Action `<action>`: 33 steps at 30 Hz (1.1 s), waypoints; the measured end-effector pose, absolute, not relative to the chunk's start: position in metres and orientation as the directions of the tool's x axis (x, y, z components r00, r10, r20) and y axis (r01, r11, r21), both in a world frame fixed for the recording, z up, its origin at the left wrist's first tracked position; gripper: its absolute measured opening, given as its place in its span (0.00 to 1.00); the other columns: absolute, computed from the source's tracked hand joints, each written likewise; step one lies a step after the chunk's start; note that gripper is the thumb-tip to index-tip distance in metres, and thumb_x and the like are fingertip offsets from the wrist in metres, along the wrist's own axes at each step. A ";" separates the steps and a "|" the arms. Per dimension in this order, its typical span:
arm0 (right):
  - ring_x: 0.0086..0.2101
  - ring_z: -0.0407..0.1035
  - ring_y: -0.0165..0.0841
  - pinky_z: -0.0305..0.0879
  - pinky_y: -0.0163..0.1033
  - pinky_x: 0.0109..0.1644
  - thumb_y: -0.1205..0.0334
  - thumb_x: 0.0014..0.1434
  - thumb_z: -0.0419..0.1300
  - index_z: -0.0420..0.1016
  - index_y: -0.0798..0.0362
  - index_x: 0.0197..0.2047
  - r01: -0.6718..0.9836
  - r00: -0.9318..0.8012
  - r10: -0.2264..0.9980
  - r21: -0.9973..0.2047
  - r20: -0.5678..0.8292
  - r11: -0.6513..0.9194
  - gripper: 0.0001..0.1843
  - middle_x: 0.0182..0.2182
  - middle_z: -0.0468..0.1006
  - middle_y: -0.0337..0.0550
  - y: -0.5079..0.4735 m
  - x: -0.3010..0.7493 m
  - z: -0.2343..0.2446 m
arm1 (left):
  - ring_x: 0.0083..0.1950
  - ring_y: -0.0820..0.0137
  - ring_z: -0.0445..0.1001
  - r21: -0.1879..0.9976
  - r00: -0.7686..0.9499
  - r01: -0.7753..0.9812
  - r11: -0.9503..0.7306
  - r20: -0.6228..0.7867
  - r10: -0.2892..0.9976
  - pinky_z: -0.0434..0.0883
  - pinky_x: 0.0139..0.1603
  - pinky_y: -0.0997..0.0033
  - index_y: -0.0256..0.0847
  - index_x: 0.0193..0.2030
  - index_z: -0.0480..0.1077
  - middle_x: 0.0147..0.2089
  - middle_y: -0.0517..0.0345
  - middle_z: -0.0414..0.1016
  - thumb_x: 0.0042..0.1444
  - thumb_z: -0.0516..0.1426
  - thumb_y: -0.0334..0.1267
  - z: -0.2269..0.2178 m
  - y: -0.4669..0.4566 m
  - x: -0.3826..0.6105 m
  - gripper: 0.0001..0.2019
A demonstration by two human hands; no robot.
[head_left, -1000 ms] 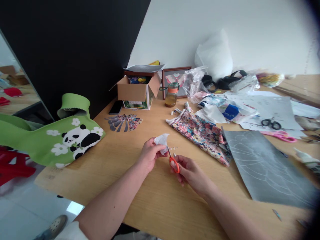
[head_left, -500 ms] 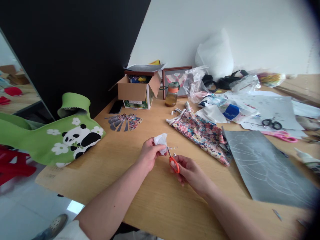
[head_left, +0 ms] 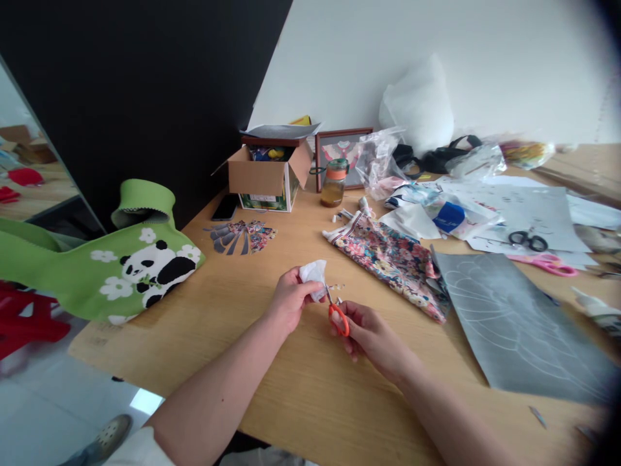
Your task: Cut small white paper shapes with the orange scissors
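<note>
Between the thumb and fingers of my left hand [head_left: 291, 298] is a small white piece [head_left: 313, 274], paper or thin cloth; I cannot tell which. My right hand [head_left: 361, 333] is closed round the orange handles of a small pair of scissors [head_left: 341, 321]. The blades point up and away, against the right edge of the white piece. Tiny pale scraps [head_left: 337, 287] lie on the table just beyond the blades. Farther right is a folded floral cloth [head_left: 388, 259]. Cut petal-like pieces [head_left: 241, 237], grey and floral, are laid out in a fan at the left.
A green panda bag [head_left: 145, 265] lies at the left table edge. Behind stand an open cardboard box [head_left: 259, 178], a phone [head_left: 226, 208] and a jar [head_left: 334, 184]. At right are a grey sheet with white lines [head_left: 509, 323], black scissors [head_left: 528, 241] and pink scissors [head_left: 550, 264].
The white piece has shifted very slightly to the right in my left hand. Both hands otherwise keep their places, and the scissors stay at its edge.
</note>
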State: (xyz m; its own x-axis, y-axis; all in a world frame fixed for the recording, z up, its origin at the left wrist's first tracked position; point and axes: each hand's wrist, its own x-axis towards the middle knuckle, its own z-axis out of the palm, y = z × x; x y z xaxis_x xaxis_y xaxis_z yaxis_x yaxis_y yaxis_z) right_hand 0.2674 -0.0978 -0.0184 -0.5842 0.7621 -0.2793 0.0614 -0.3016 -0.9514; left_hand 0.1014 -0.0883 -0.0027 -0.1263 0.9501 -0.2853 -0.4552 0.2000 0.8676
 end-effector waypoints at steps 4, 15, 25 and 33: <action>0.18 0.56 0.23 0.55 0.30 0.18 0.34 0.50 0.66 0.66 0.53 0.30 0.064 -0.585 0.762 -0.952 -0.278 -0.299 0.29 0.22 0.65 0.31 -0.098 0.267 -0.018 | 0.22 0.74 0.70 0.868 -0.133 -0.458 0.193 -0.282 0.950 0.67 0.28 0.71 0.36 0.32 0.67 0.24 0.62 0.71 0.35 0.65 0.30 -0.003 -0.088 0.102 0.15; 0.18 0.57 0.23 0.56 0.30 0.18 0.34 0.50 0.66 0.66 0.53 0.30 0.069 -0.581 0.768 -0.956 -0.271 -0.285 0.28 0.23 0.66 0.33 -0.098 0.268 -0.020 | 0.24 0.74 0.71 0.864 -0.151 -0.471 0.180 -0.279 0.948 0.69 0.29 0.71 0.36 0.31 0.66 0.26 0.61 0.72 0.34 0.66 0.30 -0.004 -0.088 0.102 0.16; 0.19 0.60 0.24 0.58 0.31 0.19 0.34 0.49 0.66 0.66 0.52 0.30 0.061 -0.579 0.766 -0.952 -0.279 -0.301 0.29 0.24 0.67 0.34 -0.099 0.267 -0.018 | 0.24 0.74 0.70 0.874 -0.117 -0.445 0.194 -0.272 0.955 0.67 0.29 0.70 0.35 0.37 0.68 0.27 0.61 0.72 0.35 0.65 0.31 -0.003 -0.089 0.102 0.19; 0.19 0.59 0.24 0.58 0.31 0.19 0.33 0.49 0.66 0.66 0.52 0.30 0.069 -0.573 0.768 -0.951 -0.285 -0.302 0.29 0.23 0.66 0.33 -0.099 0.266 -0.018 | 0.24 0.74 0.70 0.870 -0.120 -0.455 0.189 -0.270 0.955 0.68 0.29 0.71 0.35 0.36 0.68 0.27 0.61 0.72 0.35 0.65 0.30 -0.003 -0.089 0.102 0.18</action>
State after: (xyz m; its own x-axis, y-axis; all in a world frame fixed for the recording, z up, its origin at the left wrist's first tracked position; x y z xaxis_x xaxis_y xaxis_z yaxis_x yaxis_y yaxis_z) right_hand 0.2660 -0.0986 -0.0176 -0.5734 0.7680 -0.2851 0.0687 -0.3017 -0.9509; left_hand 0.1021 -0.0891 -0.0027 -0.1195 0.9553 -0.2702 -0.4550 0.1892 0.8701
